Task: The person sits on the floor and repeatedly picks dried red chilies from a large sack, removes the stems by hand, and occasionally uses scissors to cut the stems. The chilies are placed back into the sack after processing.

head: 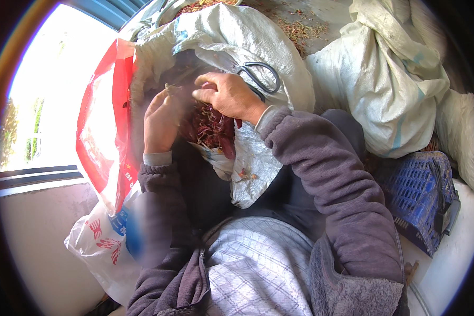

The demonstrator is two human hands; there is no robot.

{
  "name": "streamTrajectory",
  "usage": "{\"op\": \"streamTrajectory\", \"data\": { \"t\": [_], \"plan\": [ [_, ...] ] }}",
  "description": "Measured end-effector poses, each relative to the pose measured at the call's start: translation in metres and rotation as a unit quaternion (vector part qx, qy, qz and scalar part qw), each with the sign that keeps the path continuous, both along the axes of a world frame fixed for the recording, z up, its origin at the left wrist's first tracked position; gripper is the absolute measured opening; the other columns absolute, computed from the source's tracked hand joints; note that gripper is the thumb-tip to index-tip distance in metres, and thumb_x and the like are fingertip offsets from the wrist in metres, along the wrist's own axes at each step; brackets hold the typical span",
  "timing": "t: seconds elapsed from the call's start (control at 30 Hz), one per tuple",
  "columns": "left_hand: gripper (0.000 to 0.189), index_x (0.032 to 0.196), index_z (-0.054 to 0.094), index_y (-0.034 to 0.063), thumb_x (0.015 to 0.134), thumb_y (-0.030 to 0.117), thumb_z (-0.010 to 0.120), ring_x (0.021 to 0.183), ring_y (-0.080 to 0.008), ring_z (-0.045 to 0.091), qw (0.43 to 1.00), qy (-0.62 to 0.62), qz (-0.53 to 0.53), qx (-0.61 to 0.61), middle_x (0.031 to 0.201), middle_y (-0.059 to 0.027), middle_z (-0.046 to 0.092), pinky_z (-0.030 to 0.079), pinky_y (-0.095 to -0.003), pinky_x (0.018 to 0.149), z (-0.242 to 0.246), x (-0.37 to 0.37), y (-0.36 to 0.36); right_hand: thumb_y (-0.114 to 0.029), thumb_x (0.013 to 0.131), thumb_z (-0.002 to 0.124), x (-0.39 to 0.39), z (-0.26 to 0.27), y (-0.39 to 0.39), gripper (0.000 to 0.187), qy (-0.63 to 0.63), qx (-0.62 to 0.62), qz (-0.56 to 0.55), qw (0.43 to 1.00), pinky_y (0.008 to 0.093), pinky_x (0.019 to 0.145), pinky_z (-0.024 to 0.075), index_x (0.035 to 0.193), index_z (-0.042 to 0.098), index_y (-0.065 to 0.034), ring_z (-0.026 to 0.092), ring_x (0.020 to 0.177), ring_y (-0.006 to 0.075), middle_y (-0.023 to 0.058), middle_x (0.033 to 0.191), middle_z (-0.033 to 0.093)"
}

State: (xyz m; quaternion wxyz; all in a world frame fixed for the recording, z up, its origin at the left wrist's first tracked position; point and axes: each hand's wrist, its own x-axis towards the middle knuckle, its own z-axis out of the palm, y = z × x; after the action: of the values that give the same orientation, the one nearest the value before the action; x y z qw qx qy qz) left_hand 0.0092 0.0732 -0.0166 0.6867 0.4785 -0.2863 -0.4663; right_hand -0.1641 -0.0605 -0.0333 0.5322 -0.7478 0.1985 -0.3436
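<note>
An open white woven sack (256,35) lies before me, its mouth facing my lap. Dried red chili peppers (211,126) fill the part below my hands. My left hand (160,120), partly blurred, is raised at the left of the mouth with dry pale stems (173,89) at its fingertips. My right hand (235,96) is over the peppers, thumb and forefinger pinching a dark red piece, apparently a chili. Beside its knuckles lie scissors (274,75) with black handles, resting on the sack. Their blades point left towards the sack's mouth.
A red and white plastic bag (122,110) hangs at the left by a bright window. Full woven sacks (383,91) stand at the right, above a blue plastic basket (412,193). Plant scraps (300,33) litter the floor beyond. A sack flap (256,170) hangs over my lap.
</note>
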Motion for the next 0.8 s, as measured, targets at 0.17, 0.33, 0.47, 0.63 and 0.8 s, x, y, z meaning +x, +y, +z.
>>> {"op": "streamTrajectory", "data": {
  "t": [0.17, 0.33, 0.47, 0.63, 0.8],
  "plan": [
    [0.032, 0.134, 0.057, -0.0019, 0.104, 0.009, 0.057, 0.095, -0.0159, 0.064, 0.996, 0.047, -0.062, -0.042, 0.115, -0.0082, 0.067, 0.052, -0.0309, 0.083, 0.005, -0.027, -0.006, -0.031, 0.088, 0.076, 0.006, -0.004, 0.005, 0.038, 0.008, -0.04, 0.036, 0.999, 0.044, 0.084, 0.0562, 0.11, 0.072, -0.0012, 0.072, 0.095, 0.0381, 0.0215, 0.099, 0.074],
    [0.018, 0.114, 0.065, -0.0001, 0.101, 0.013, 0.065, 0.076, -0.0128, 0.065, 0.981, -0.147, 0.063, 0.106, 0.093, -0.006, 0.071, 0.051, -0.0253, 0.069, 0.015, -0.041, -0.017, -0.026, 0.088, 0.07, 0.007, -0.01, 0.001, 0.027, 0.053, -0.254, -0.026, 0.965, 0.0471, 0.08, 0.0568, 0.101, 0.068, -0.0027, 0.071, 0.089, 0.0394, 0.0198, 0.091, 0.071],
    [0.013, 0.101, 0.068, 0.0004, 0.097, 0.012, 0.071, 0.073, -0.0101, 0.066, 0.918, -0.371, 0.129, 0.056, 0.083, -0.0057, 0.07, 0.052, -0.0232, 0.061, 0.014, -0.049, -0.029, -0.029, 0.088, 0.071, 0.005, -0.009, 0.0, 0.03, 0.046, -0.149, -0.011, 0.988, 0.0462, 0.083, 0.0568, 0.101, 0.068, -0.0018, 0.071, 0.09, 0.0402, 0.0223, 0.091, 0.072],
    [0.012, 0.098, 0.068, 0.0007, 0.096, 0.012, 0.072, 0.073, -0.0075, 0.062, 0.822, -0.538, 0.179, 0.055, 0.084, -0.0036, 0.07, 0.049, -0.0224, 0.061, 0.004, -0.046, -0.027, -0.028, 0.089, 0.071, 0.002, -0.006, 0.001, 0.028, 0.039, -0.135, 0.015, 0.99, 0.0472, 0.08, 0.0557, 0.095, 0.069, 0.0, 0.071, 0.089, 0.0409, 0.0238, 0.089, 0.071],
    [0.01, 0.103, 0.065, -0.0011, 0.101, 0.008, 0.066, 0.076, -0.012, 0.067, 0.976, -0.158, 0.149, 0.002, 0.092, -0.0072, 0.072, 0.052, -0.0242, 0.067, -0.011, -0.05, -0.021, -0.024, 0.091, 0.07, -0.001, -0.007, 0.004, 0.023, -0.006, -0.19, 0.012, 0.982, 0.0476, 0.076, 0.055, 0.088, 0.066, -0.0015, 0.069, 0.084, 0.0412, 0.0205, 0.083, 0.069]
  ]
}}
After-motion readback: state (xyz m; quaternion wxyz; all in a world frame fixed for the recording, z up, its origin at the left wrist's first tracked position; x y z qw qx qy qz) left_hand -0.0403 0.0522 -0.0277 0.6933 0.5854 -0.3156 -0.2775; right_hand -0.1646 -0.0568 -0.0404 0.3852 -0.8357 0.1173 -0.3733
